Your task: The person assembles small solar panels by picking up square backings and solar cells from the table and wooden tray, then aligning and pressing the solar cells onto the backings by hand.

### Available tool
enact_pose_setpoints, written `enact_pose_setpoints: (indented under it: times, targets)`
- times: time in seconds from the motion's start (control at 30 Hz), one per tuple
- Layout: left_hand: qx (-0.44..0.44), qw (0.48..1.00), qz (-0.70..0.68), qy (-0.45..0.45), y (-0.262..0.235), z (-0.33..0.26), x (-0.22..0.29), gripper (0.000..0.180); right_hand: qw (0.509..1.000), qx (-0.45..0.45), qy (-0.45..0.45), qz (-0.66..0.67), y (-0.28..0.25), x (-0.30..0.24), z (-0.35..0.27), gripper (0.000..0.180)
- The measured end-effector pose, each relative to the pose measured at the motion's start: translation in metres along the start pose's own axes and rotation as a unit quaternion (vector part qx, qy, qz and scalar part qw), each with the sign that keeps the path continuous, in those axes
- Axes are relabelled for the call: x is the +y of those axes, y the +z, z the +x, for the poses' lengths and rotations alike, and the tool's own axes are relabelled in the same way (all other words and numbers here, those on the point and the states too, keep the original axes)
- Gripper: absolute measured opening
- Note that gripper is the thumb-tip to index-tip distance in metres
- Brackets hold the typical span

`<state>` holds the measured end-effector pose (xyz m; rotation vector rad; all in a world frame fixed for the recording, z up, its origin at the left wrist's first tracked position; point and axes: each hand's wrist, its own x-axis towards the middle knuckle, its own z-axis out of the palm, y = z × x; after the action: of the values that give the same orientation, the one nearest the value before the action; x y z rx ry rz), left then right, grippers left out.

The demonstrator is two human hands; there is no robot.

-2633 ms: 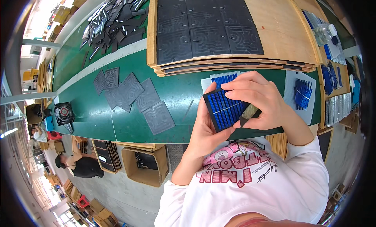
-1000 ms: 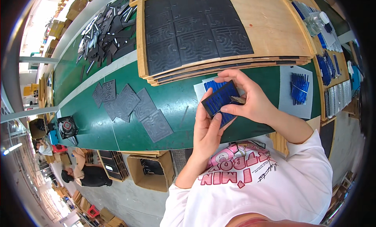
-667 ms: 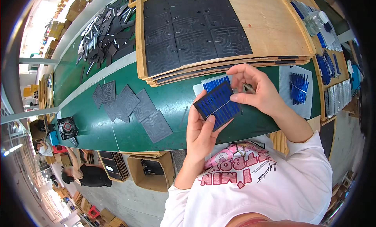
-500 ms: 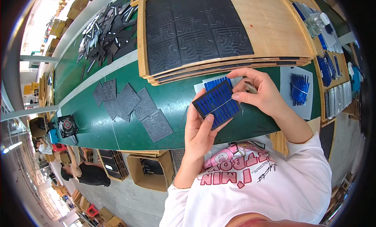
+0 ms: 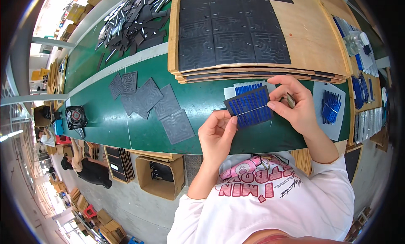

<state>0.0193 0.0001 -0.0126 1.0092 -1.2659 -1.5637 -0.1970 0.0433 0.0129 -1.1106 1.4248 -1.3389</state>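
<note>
A small square solar panel (image 5: 252, 105) with blue cell strips on a dark backing is held up over the bench. A thin silver ribbon crosses the strips. My left hand (image 5: 217, 132) pinches the panel's left edge between thumb and fingers. At the opposite edge, near the ribbon's end, my right hand (image 5: 297, 105) has thumb and forefinger closed. A slim metal tool, seemingly tweezers (image 5: 290, 100), is tucked in that hand's fingers. Behind the panel, more blue strips (image 5: 249, 89) lie on a pale ribbed sheet (image 5: 230, 92), partly covered.
Loose dark patterned squares (image 5: 177, 126) lie left on the green bench (image 5: 105, 134). Stacked wooden trays (image 5: 316, 41) hold black panels at the back. A tied blue strip bundle (image 5: 331, 107) rests on white sheet at right. Dark scraps (image 5: 130, 25) pile far left; a small fan (image 5: 76, 116) stands nearer.
The panel has turned to lie more level, and my left hand's grip has shifted from across its lower corner to its left edge. The whole view has shifted slightly.
</note>
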Motion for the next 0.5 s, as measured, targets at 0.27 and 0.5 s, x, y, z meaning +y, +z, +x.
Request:
enact_pose_setpoints:
  times: [0.27, 0.5]
  targets:
    - [-0.046, 0.990, -0.104, -0.080, -0.0100, 0.0013, -0.0050, 0.009, 1.000, -0.020, 0.011, 0.007, 0.0001, 0.0014, 0.0040, 0.045]
    - [-0.060, 0.988, -0.106, -0.093, -0.0102, 0.0017, -0.0052, 0.009, 1.000, -0.016, 0.005, 0.020, -0.0012, 0.0045, 0.0051, 0.045]
